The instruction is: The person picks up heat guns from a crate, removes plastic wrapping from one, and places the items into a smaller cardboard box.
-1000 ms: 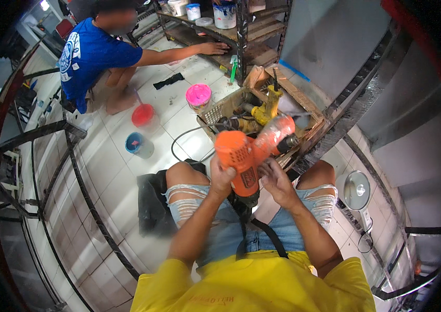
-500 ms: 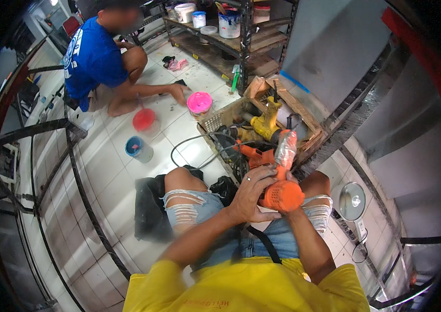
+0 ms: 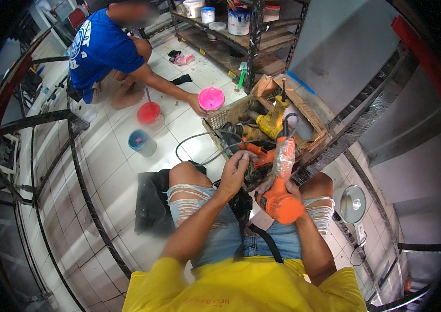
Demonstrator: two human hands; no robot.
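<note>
L head cam, wide, downward

Red lettering on the yellow shirt

Tiled floor: red tub, blue tub, tool crate, black cloth.

The right fingers hold an orange power tool while the left fingers hover apart, near a crate.
</note>
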